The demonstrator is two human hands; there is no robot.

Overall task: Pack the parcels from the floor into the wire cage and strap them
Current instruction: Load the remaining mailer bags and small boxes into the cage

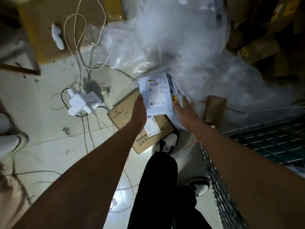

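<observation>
1. Both bare arms reach forward and down over a pale tiled floor (42, 113) littered with thin cords
2. A white plastic-wrapped parcel with a printed shipping label (156, 95) sits between the two hands, lifted above a flat brown cardboard box with black printing (132, 116) that lies on the floor
3. The left hand (140, 109) presses against the parcel's left edge, thumb tip up on the label side; the other fingers are hidden, so how far it is closed cannot be told
4. The right hand (185, 109) is spread open, fingers extended, lying against the parcel's right edge by a yellow sticker; whether it grips is unclear
5. Just behind the parcel rises a large heap of clear crinkled plastic wrap (181, 38), blurred, with brown cardboard cartons (257, 48) to its right
6. The dark metal wire cage (272, 139) stands at the right, its mesh side running down along the right forearm
7. A white power adapter block with black cable (80, 103) lies on the tiles, well to the left of the parcel
8. Below the arms are black trousers and a black-and-white laced shoe (168, 144), its toe touching the flat box's near corner
</observation>
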